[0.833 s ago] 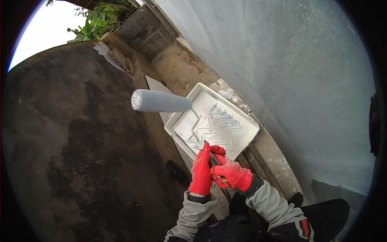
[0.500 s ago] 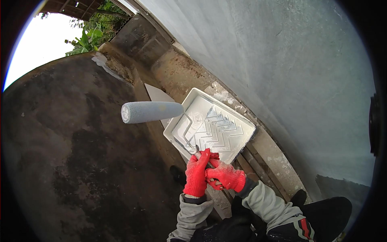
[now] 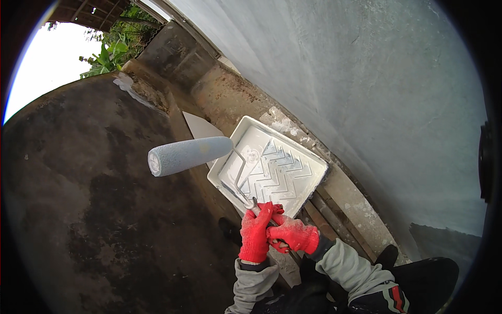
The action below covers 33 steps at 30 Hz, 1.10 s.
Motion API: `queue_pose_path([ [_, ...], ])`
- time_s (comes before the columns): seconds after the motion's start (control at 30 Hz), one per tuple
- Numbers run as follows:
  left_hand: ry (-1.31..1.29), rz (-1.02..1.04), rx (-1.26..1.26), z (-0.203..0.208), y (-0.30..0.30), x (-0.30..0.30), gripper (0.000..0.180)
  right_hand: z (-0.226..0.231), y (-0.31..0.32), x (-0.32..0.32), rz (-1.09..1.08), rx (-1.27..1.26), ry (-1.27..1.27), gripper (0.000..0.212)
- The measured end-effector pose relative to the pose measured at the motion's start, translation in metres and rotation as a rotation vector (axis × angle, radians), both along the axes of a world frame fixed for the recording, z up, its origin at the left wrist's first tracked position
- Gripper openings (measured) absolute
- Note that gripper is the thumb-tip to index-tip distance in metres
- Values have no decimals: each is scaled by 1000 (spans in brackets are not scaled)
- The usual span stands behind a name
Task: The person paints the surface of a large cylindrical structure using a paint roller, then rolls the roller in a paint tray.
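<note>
Both hands wear red knit gloves and close around the handle of one paint roller [image 3: 191, 154]. My left hand [image 3: 255, 235] wraps the handle close to its top end. My right hand [image 3: 295, 234] grips lower, pressed against the left; the handle's lower part is hidden by the gloves. The roller's pale grey-blue sleeve points to the upper left, raised, with its bent wire frame crossing in front of a white paint tray [image 3: 320, 180]. Inside the tray, white paint covers the deep end and streaks the chevron ridges.
A grey wall [image 3: 366, 94] with a smooth coated surface rises on the right. To the left stands a dark, stained wall [image 3: 94, 183]. Wooden planks [image 3: 334, 220] lie beneath the tray, beside a paint-spattered ledge [image 3: 361, 209]. A pale flat board [image 3: 198, 125] sits beyond the tray.
The roller's sleeve has tilted and shifted slightly left and down in view. The hands have dropped a little, still around the handle. The whole view has shifted slightly.
</note>
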<state>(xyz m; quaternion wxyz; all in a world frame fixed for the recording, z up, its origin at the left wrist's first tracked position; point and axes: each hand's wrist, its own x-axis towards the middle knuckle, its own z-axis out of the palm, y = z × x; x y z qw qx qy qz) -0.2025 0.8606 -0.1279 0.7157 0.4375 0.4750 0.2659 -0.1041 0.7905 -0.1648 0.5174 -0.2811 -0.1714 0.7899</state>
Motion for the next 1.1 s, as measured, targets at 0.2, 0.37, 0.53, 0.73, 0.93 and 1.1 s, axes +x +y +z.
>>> queue_pose_path([
  [0.2,63,9,52,-4,-2,1,26,-6,1,2,18,21,-200,35],
  [0.37,68,-4,51,-8,-1,1,27,-12,-1,-5,-35,8,-185,39],
  [0.53,23,-39,64,-24,-1,-4,27,-13,-4,-13,-140,-3,-268,40],
  [0.73,-18,-55,9,-35,-2,-3,27,-21,-6,-8,-108,-57,-366,44],
  [0.93,-126,-55,-49,-39,-3,-1,27,-9,-7,3,-135,7,-497,47],
  [1.1,-76,-90,-35,-27,-6,9,27,4,-8,14,-67,-57,-580,52],
])
